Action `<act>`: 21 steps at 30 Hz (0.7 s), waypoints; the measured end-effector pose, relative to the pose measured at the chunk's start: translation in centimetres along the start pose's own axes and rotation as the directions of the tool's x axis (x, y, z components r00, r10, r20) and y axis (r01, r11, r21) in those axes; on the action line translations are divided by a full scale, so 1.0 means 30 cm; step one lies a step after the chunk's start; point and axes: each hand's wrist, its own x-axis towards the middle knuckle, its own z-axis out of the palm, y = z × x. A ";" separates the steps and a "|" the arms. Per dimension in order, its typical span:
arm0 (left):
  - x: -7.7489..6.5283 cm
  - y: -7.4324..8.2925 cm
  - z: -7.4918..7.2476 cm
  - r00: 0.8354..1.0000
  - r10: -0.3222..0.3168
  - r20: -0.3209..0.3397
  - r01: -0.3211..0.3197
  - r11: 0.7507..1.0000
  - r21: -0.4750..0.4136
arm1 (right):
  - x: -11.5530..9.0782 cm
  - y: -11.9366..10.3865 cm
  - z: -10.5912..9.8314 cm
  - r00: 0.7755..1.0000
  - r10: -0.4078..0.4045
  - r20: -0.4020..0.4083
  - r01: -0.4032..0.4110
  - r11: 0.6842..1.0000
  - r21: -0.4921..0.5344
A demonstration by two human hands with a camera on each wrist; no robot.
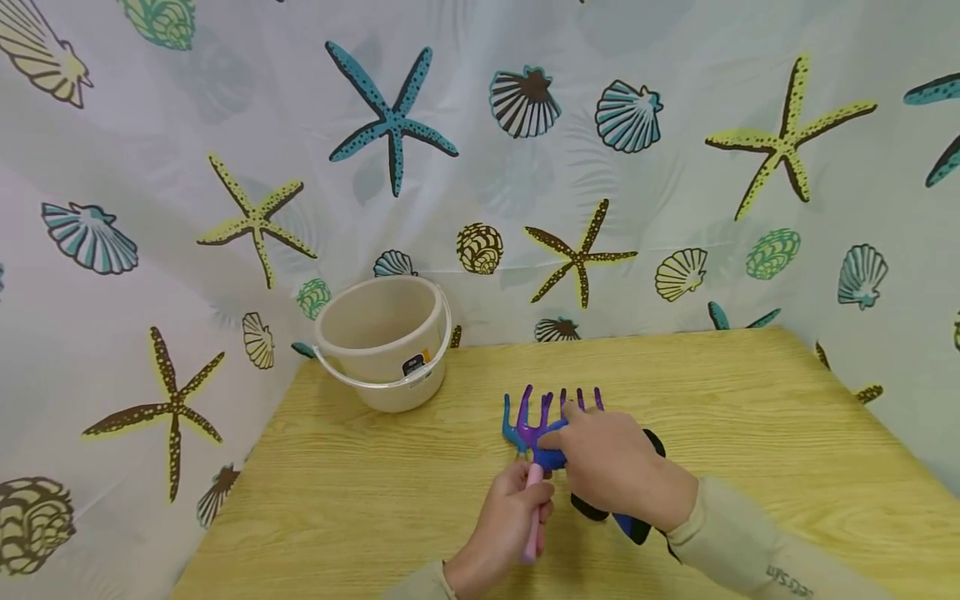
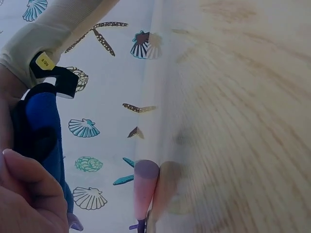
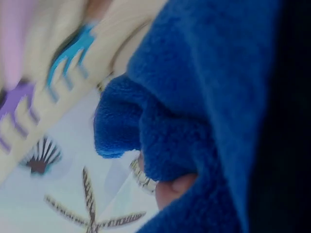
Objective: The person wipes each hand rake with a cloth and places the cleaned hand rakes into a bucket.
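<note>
My left hand (image 1: pixel 506 521) grips the pink handle (image 1: pixel 533 521) of a small hand rake, tilted up over the table. Its purple tines (image 1: pixel 528 429) point away from me. A blue cloth (image 1: pixel 553 457) with black parts is held in my right hand (image 1: pixel 611 462), bunched against the rake's head. Blue folds of the cloth (image 3: pixel 175 111) fill much of the right wrist view, a fingertip (image 3: pixel 175 189) showing below them. Behind my hands lie a blue-tined rake (image 3: pixel 73 56) and another purple-tined rake (image 3: pixel 22 104). A pink handle (image 2: pixel 146 184) lies on the wood in the left wrist view.
A cream bucket (image 1: pixel 382 375) with its white handle down stands at the back left of the wood-grain table (image 1: pixel 337 508). Behind and beside the table hangs a white curtain (image 1: pixel 465 183) printed with shells and starfish.
</note>
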 end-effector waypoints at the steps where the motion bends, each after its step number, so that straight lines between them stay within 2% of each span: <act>1: 0.000 0.000 -0.001 1.000 0.004 -0.001 -0.004 1.000 -0.008 | 0.001 -0.008 -0.001 1.000 -0.012 -0.008 0.012 1.000 0.008; 6: -0.006 0.011 -0.011 1.000 -0.022 -0.001 0.022 0.999 -0.040 | -0.002 -0.011 -0.005 1.000 -0.010 -0.017 0.009 1.000 -0.003; 13: -0.013 0.019 -0.011 0.999 -0.036 0.007 0.037 0.999 -0.031 | -0.004 0.054 -0.005 1.000 0.032 0.001 -0.032 1.000 -0.002; 16: -0.016 0.023 -0.008 1.000 -0.030 0.006 0.030 0.999 -0.034 | 0.003 0.077 -0.007 0.998 0.055 -0.009 -0.055 0.997 -0.044; 21: -0.023 0.025 -0.002 1.000 -0.009 0.026 0.010 0.999 -0.044 | 0.009 0.098 0.002 0.993 0.095 -0.076 -0.105 0.984 -0.142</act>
